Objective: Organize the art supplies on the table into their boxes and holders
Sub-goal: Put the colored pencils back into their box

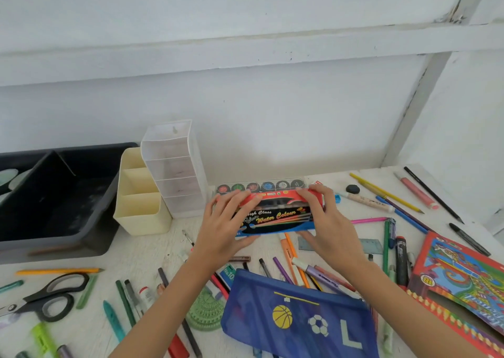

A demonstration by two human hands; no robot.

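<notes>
We see the left hand [221, 222] and right hand [328, 221] gripping opposite ends of the paint box [275, 216], which lies crosswise; the paint tray [259, 186] apparently protrudes behind.

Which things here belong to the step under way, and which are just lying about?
In hand: water colour box, gripped by left hand and right hand; paint pot tray behind it.
Lying about: scissors, blue zip pouch, green protractor, coloured pencil box, cream holder, grey bin.
</notes>
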